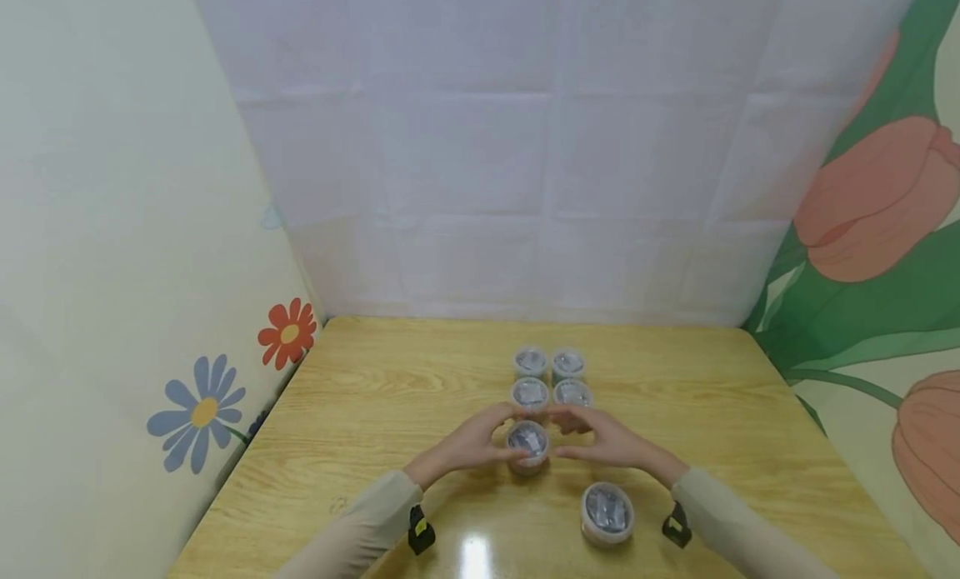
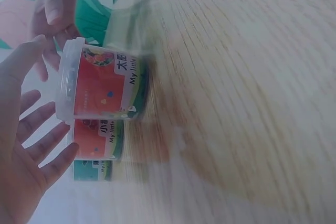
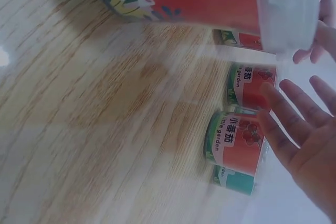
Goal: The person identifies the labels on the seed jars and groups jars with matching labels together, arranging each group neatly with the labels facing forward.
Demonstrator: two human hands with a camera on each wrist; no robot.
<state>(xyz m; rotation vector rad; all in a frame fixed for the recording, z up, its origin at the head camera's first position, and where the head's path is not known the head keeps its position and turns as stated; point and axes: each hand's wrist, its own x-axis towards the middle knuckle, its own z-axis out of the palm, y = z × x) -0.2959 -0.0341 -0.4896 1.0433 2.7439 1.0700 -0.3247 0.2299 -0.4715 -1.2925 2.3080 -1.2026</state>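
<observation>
A round clear-lidded plastic tub (image 1: pixel 528 442) with a red printed label stands upright on the table between the two hands. My left hand (image 1: pixel 480 439) is spread around its left side, thumb at the near edge of the lid and fingers at the far edge. In the left wrist view those fingers look loosely extended beside the lid (image 2: pixel 68 80). To the tub's right, my right hand (image 1: pixel 603 441) has its thumb apart from its fingers and holds nothing. Its fingertips reach toward the left hand's, just in front of a red-labelled tub (image 3: pixel 239 137).
Behind the hands, several more tubs (image 1: pixel 530 362) stand in two columns, some with green labels (image 3: pixel 236 180). Another red-labelled tub (image 1: pixel 607 512) stands nearer, in front of the right forearm. The wooden table (image 1: pixel 390 371) meets a white sheet (image 1: pixel 465 162) at the back and painted walls either side.
</observation>
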